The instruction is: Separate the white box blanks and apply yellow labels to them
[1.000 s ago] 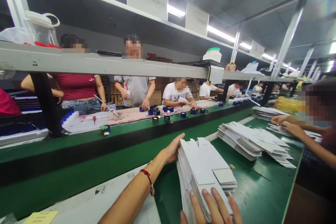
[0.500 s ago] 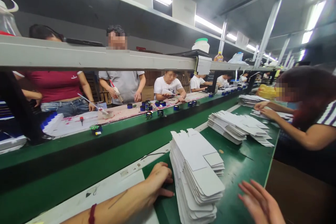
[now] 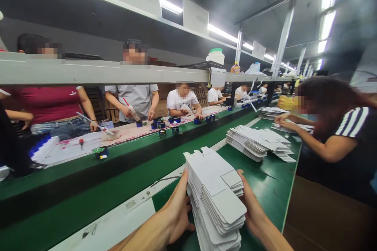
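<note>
A tall stack of flat white carton blanks (image 3: 213, 180) stands on the green worktop in front of me, its edges uneven. My left hand (image 3: 176, 210) presses against the stack's left side, thumb up along the edge and the other fingers lower down, partly hidden. On the opposite side my right hand (image 3: 251, 204) lies against the cartons, with its fingertips at the upper right edge and part of it behind the stack. Between them, the two hands grip the stack.
More carton piles (image 3: 247, 141) lie farther along the worktop, near a co-worker in a striped sleeve (image 3: 353, 125). A green conveyor belt (image 3: 123, 188) runs on the left, with blue round parts (image 3: 161, 133) along its far side. Several co-workers stand or sit behind it, under a grey shelf beam (image 3: 103, 72).
My right hand has moved left from beside the stack and now touches its right side. My left hand has turned and come against the left side. The view has shifted slightly right.
</note>
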Motion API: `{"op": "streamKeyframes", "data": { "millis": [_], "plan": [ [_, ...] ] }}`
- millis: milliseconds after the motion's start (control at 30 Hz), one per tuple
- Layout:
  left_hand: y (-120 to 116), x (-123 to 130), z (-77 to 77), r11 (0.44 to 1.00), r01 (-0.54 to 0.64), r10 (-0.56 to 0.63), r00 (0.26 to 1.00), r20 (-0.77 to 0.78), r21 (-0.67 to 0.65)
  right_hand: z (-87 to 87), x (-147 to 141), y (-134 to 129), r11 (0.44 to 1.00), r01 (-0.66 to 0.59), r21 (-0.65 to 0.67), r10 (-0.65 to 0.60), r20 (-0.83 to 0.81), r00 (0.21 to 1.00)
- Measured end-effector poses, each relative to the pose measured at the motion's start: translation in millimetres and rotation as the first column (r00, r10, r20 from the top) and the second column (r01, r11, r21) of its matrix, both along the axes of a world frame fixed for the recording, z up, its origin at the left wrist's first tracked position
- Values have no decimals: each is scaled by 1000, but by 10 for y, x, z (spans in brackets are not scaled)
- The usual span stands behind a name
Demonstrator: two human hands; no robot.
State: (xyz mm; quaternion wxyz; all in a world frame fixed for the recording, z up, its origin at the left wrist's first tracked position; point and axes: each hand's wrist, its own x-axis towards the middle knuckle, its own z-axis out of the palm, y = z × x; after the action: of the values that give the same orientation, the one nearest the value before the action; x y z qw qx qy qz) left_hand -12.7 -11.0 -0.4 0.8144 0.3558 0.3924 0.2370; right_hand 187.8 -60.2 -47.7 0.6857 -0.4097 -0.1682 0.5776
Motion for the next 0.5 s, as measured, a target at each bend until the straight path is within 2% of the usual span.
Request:
{"op": "streamKeyframes", "data": {
  "millis": [167,333,500],
  "plan": [
    [-7,152,19,996,-61,63,997,44,-61,54,172,90,1000,-9,-17,9,39,999],
    [-70,348,-30,984,-160,165,984,65,-80,74,364,182,1000,29,7,-29,87,996],
    [-65,479,-81,983,-166,173,980,96,-73,74,408,204,997,59,42,-64,125,990]
  ]
}}
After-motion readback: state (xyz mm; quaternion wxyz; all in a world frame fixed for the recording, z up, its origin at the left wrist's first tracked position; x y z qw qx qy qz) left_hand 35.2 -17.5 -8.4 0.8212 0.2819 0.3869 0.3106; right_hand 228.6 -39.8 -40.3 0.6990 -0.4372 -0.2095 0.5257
